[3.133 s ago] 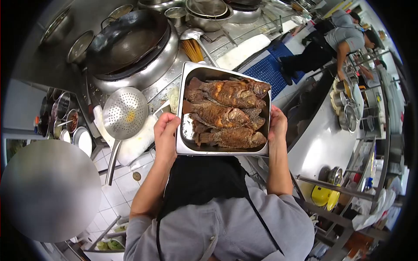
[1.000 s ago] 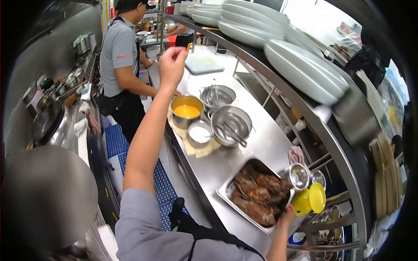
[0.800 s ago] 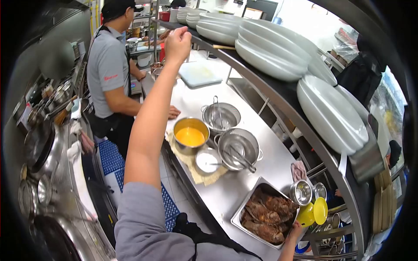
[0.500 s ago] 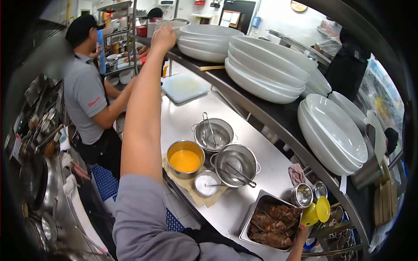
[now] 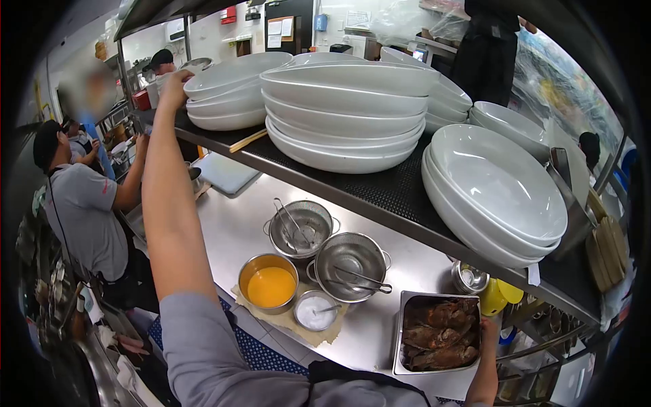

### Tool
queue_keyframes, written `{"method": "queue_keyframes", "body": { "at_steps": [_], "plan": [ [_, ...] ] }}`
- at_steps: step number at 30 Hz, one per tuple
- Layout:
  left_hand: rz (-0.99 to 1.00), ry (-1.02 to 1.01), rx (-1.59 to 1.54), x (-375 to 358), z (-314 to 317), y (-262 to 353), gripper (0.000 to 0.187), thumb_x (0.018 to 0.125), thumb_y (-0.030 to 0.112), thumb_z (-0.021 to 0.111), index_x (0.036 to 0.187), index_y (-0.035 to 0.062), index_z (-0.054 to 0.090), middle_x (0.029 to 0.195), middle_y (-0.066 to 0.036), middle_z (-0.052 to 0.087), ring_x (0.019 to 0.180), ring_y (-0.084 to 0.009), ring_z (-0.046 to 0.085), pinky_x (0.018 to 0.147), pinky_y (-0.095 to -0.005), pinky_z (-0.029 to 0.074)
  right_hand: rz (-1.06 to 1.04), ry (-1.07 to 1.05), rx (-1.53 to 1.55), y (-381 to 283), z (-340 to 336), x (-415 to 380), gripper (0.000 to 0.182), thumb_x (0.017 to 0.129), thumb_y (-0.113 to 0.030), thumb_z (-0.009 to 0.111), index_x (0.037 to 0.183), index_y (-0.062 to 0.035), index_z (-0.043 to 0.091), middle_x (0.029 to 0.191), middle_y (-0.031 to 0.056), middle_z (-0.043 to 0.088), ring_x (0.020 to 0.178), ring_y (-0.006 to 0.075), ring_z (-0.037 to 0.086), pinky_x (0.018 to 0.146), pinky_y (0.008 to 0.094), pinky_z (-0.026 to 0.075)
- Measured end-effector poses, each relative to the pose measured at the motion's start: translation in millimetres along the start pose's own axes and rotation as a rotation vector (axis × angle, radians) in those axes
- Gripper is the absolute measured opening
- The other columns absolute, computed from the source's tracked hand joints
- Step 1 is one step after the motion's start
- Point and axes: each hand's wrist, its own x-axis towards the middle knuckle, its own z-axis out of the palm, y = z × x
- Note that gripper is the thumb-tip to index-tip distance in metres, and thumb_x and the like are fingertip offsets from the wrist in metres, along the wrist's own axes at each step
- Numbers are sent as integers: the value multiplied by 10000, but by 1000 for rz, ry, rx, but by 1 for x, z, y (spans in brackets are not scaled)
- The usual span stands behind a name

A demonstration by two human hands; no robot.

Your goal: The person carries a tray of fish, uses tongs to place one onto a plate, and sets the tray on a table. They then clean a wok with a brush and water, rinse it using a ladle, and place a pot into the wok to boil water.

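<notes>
On a steel surface (image 5: 224,224) beneath a shelf (image 5: 380,200) of white bowls, a tray (image 5: 397,334) of browned whole fish (image 5: 439,337) lies at the near right end, its right rim grasped by the right hand (image 5: 489,331). The left hand (image 5: 178,83) reaches up to the far-left bowl stack (image 5: 227,102), fingers curled at the rim; whether they grip it, one cannot tell. Left of the tray, a pot (image 5: 268,305) of orange-yellow liquid (image 5: 270,286) and a small bowl (image 5: 305,324) of white contents, a utensil dipped in, sit on a tan cloth (image 5: 330,335). Behind them stand two strainers: one (image 5: 308,245) holds a wire-headed tool (image 5: 290,218), the other (image 5: 347,254) long-handled utensils (image 5: 363,280). A person (image 5: 91,217) in gray stands at left.
</notes>
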Motion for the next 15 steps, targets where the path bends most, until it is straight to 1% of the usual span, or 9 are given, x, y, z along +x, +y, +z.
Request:
{"method": "queue_keyframes", "body": {
  "at_steps": [3, 6, 8, 9, 11, 12, 13, 14, 15],
  "plan": [
    [-87, 263, -120, 9, 7, -7, 264, 857, 213, 628, 1061, 70, 717, 1014, -205, 707, 947, -367, 680, 835, -407, 515, 0, -10, -50, 8, -3, 6, 271, 778, -155, 535, 934, -2, 696, 789, -17, 601, 737, 110, 529, 705, 245, 409],
    [-175, 327, -105, 8, -10, 14, 258, 910, 226, 591, 1085, 71, 701, 958, -180, 715, 870, -306, 695, 770, -391, 535, 42, -27, 28, 1, -1, 2, 257, 786, -144, 535, 929, 0, 693, 788, -20, 595, 737, 113, 530, 699, 244, 411],
    [-233, 369, -241, 2, -27, 26, 260, 948, 246, 571, 1103, 73, 687, 871, -134, 701, 767, -207, 682, 667, -348, 543, 54, -25, -48, -3, 0, 4, 250, 790, -135, 533, 926, -1, 694, 791, -15, 602, 746, 115, 543, 708, 244, 421],
    [-232, 452, -306, -3, -34, 27, 265, 963, 256, 569, 1113, 67, 678, 825, -89, 671, 705, -131, 645, 583, -302, 529, 59, -25, -90, 0, -3, 5, 246, 793, -131, 532, 924, -1, 695, 793, -13, 605, 751, 116, 550, 712, 245, 427],
    [-181, 561, -355, -20, -55, 28, 279, 990, 272, 567, 1122, 48, 668, 900, -56, 665, 725, -119, 622, 601, -288, 541, 70, -29, 32, 20, -8, 14, 242, 791, -125, 539, 931, -2, 694, 823, 0, 626, 757, 121, 562, 723, 251, 439],
    [-126, 618, -405, -28, -65, 16, 276, 995, 274, 580, 1127, 47, 664, 944, -47, 657, 746, -113, 611, 629, -267, 544, 78, -31, 91, 34, -12, 19, 240, 791, -123, 543, 934, -2, 693, 838, 6, 636, 760, 124, 568, 729, 255, 445],
    [-83, 646, -390, -50, -83, 26, 272, 988, 262, 610, 1154, 53, 659, 968, -43, 652, 747, -107, 602, 616, -235, 520, 85, -49, 104, 41, -16, 23, 250, 794, -122, 549, 964, -3, 689, 890, 21, 654, 805, 135, 590, 754, 262, 457],
    [-26, 713, -556, -71, -94, 32, 291, 986, 252, 623, 1186, 42, 647, 953, -35, 648, 735, -88, 588, 588, -210, 475, 56, -63, 42, 46, -19, 28, 251, 798, -127, 553, 972, -6, 687, 902, 23, 656, 821, 140, 593, 767, 269, 457],
    [-30, 670, -535, -100, -114, 33, 300, 985, 219, 627, 1203, 13, 631, 961, -38, 646, 747, -78, 588, 593, -201, 461, 32, -79, -22, 47, -21, 32, 253, 802, -133, 557, 980, -8, 685, 914, 25, 658, 838, 145, 596, 781, 275, 457]
  ]
}}
